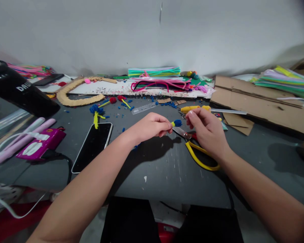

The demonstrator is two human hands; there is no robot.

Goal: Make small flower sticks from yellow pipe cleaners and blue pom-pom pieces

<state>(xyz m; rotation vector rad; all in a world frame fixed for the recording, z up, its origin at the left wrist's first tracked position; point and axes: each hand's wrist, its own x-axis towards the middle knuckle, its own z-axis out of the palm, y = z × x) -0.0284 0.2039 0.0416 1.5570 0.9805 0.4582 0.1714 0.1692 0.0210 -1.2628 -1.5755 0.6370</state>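
My left hand (pixel 155 127) is closed, pinching a small pipe-cleaner flower (pixel 176 123) with a blue fuzzy head and a bit of yellow at its base. Just right of it, my right hand (pixel 206 130) has its fingers loosely curled and apart, with nothing visible between them. Beneath the right hand lies a pair of scissors (pixel 201 162) with yellow handles, blades pointing left toward the flower; the hand covers part of them. A larger blue-and-yellow flower (pixel 96 113) rests at the top of a phone (pixel 93 146) on the left.
Blue fluff scraps and a clear ruler (pixel 143 108) lie beyond my hands. Bundled pipe cleaners (pixel 162 84) are at the back; cardboard (pixel 258 104) is at the right. A black bottle (pixel 20 87), purple charger (pixel 42 145) and cables stand left. A yellow-handled tool (pixel 190 109) lies behind my right hand.
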